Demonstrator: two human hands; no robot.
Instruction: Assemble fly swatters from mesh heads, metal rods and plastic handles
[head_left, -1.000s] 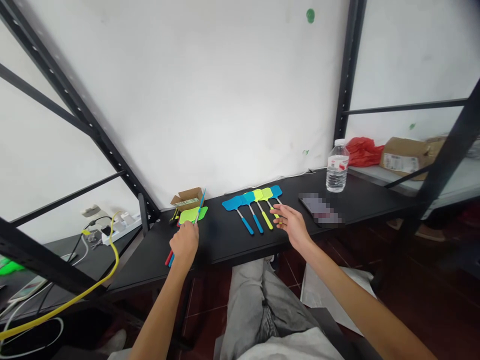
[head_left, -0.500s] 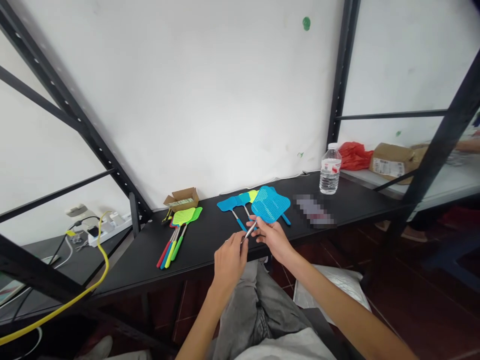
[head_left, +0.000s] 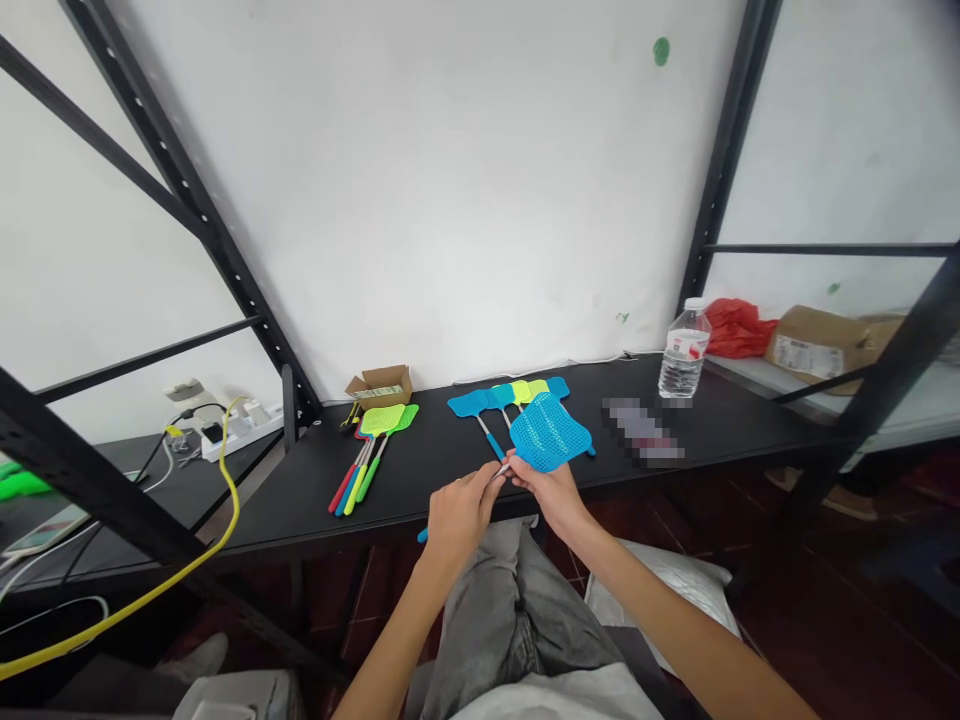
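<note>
A blue fly swatter point(head_left: 551, 432) is held between my two hands above the front edge of the black table. My left hand point(head_left: 461, 515) is closed around its metal shaft, and a bit of blue handle pokes out beyond the fingers. With thumb and fingers, my right hand point(head_left: 551, 492) pinches the swatter where the shaft meets the perforated head. Behind it lies a row of blue and yellow swatters point(head_left: 471, 403), partly covered by the held head. To the left, a fanned group of swatters point(head_left: 382, 420) has red, blue, yellow and green handles.
An open cardboard box point(head_left: 386, 388) sits near the wall. A water bottle point(head_left: 685, 350) stands right, behind a pixelated item point(head_left: 643, 430). Black rack posts point(head_left: 727, 150) frame the table point(head_left: 292, 490). A yellow cable point(head_left: 180, 575) and power strip point(head_left: 244, 430) are on the left.
My hands have drawn closer together on the shaft, and the swatter's head has tipped lower. Its blue handle end now shows left of my left hand. The camera view has shifted slightly.
</note>
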